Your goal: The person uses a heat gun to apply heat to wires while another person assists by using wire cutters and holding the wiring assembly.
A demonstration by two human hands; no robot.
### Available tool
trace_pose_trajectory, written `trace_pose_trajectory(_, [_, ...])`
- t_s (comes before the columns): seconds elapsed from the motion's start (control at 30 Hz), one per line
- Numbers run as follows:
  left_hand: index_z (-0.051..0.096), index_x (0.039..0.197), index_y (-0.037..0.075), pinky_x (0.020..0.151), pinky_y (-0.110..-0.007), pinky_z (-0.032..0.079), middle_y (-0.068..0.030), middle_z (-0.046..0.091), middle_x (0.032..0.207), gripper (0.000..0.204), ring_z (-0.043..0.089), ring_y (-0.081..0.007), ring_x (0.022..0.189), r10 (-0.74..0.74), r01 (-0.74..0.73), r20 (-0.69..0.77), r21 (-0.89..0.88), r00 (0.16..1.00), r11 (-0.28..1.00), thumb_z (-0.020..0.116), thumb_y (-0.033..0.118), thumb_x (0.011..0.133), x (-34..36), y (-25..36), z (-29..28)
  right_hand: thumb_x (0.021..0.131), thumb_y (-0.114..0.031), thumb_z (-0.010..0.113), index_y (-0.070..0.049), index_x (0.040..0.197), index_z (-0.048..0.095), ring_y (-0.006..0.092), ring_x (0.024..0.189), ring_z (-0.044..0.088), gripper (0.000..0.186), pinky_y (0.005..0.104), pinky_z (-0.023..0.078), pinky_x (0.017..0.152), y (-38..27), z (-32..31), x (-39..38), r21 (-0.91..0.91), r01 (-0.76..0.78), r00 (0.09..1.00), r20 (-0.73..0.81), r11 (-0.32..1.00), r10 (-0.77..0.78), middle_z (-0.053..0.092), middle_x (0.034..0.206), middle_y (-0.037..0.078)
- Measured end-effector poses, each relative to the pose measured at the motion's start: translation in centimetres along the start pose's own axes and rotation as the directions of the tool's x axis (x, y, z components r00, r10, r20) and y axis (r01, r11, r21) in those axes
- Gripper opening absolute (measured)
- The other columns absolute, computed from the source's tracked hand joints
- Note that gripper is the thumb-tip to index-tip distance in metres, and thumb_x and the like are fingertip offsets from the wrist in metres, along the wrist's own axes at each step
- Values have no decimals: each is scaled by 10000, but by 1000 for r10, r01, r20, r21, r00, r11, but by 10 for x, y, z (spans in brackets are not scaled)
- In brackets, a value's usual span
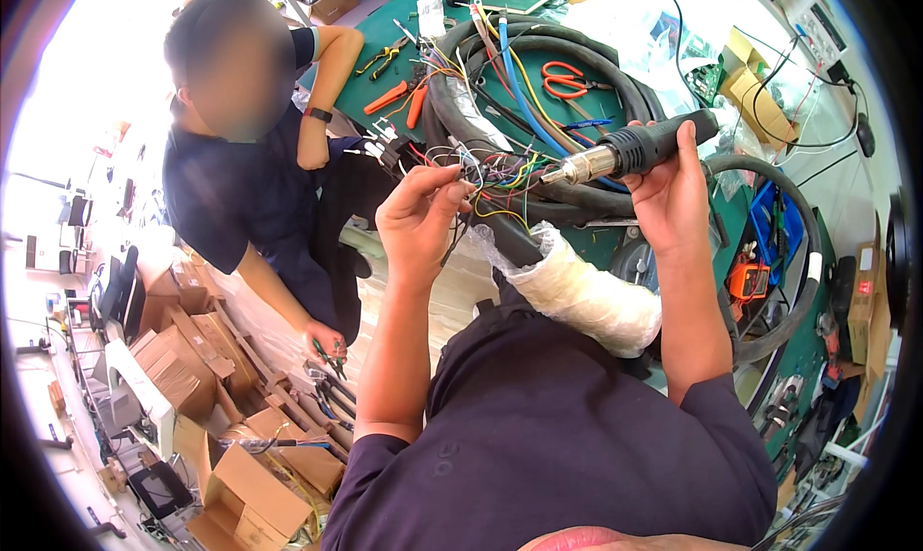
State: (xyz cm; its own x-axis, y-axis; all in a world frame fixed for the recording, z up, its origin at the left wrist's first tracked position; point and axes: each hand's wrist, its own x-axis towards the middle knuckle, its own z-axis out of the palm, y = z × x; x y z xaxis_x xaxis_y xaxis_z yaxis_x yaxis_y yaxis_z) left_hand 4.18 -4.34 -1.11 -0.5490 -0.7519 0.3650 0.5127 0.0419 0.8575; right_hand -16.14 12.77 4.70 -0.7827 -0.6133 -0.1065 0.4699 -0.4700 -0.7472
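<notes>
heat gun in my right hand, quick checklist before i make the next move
1. Grip on the heat gun: ok, the right hand holds its black body.
2. Nozzle direction: ok, it faces the thin coloured wires.
3. Left hand out of the nozzle's line: not ok, its fingertips pinch thin wires ahead of it.
4. Heat gun switched on or hot: cannot tell.
5. Co-worker's hand with the green-handled tool, away from the nozzle: ok, held low at the left.
</notes>
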Motion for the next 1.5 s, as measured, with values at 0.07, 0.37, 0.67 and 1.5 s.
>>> trace_pose_trajectory(0.07, [644,976,-42,655,-240,533,-91,595,889,131,638,-145,773,-3,4,46,-17,999,1000,633,-48,845,1,2,-2,964,-400,484,-34,1081,495,241,937,645,385,343,568,716,1,-4,2,1,5,1000,17,1000,-5,609,1077,154])
trace_pose_trajectory(0.37, [656,953,-35,675,-259,526,-125,632,878,121,628,-161,768,-52,61,177,-46,983,997,658,-1,837,1,2,-13,966,-405,476,-29,1044,538,263,972,649,389,296,556,683,1,-5,0,-37,-16,1000,-22,999,16,636,1026,137])
trace_pose_trajectory(0.67, [642,894,-11,700,-266,528,-113,640,843,88,630,-161,768,-187,275,392,-181,901,944,671,3,813,29,4,-31,973,-374,475,-45,1034,518,210,909,635,338,328,551,735,-2,2,-1,-33,-15,999,-31,999,14,633,985,141])
trace_pose_trajectory(1.5, [611,1007,-24,689,-297,522,-71,613,794,151,626,-159,746,-196,241,163,-332,967,912,599,87,905,37,-6,-28,967,-399,479,-53,1071,533,202,916,652,365,295,560,714,2,1,4,-27,3,999,-42,1000,-4,640,1038,126])
